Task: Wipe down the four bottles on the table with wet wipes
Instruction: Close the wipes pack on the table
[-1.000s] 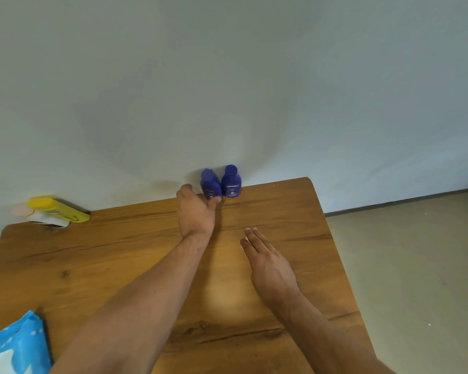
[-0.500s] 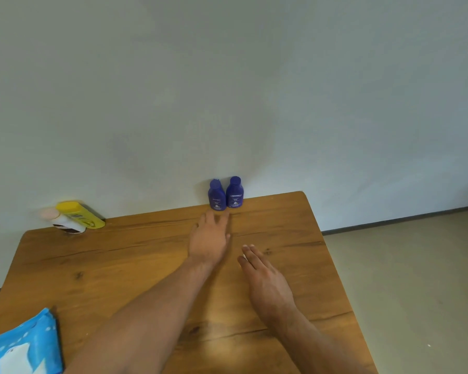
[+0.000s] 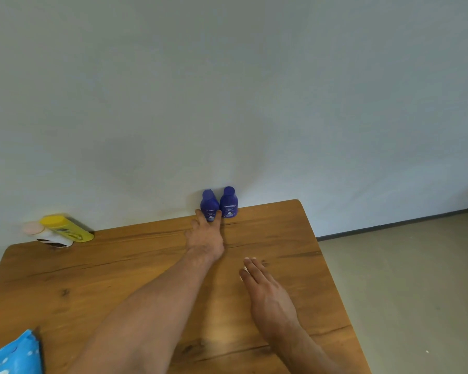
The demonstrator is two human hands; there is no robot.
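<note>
One blue bottle point(image 3: 209, 204) is getting grabbed by the spread left hand point(image 3: 206, 237). Right hand point(image 3: 268, 295) is lying flat, waiting.

"NIVEA" — left blue bottle point(image 3: 209, 205)

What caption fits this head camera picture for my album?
Left hand reaches the left blue Nivea bottle by the wall; right hand open above the wooden table.

The left hand point(image 3: 204, 238) and the right hand point(image 3: 268, 295) are showing bare. Both forearms point(image 3: 152, 306) are showing bare down to the frame edge. Nails are showing on the right fingers point(image 3: 250, 265).
</note>
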